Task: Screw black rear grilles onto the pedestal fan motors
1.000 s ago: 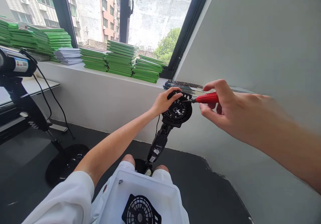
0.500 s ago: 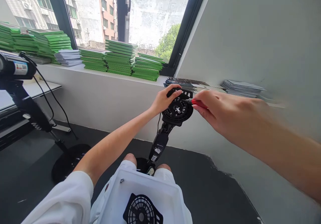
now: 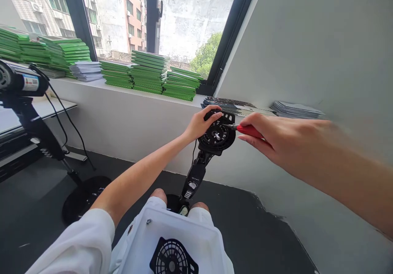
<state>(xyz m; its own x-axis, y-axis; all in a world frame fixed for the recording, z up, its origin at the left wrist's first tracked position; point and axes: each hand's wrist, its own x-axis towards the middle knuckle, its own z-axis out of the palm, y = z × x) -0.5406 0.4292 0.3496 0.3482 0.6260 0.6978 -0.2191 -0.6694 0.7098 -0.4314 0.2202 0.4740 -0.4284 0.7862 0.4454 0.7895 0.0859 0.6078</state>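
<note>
Pinching the red-handled screwdriver (image 3: pixel 250 131), the right hand's fingers (image 3: pixel 256 122) close round it, arm reaching inward.

Head-worn view, forward and downward

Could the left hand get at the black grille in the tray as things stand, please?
Probably yes: the grille lies uncovered in the open tray, but the left hand holds the black housing.
</note>
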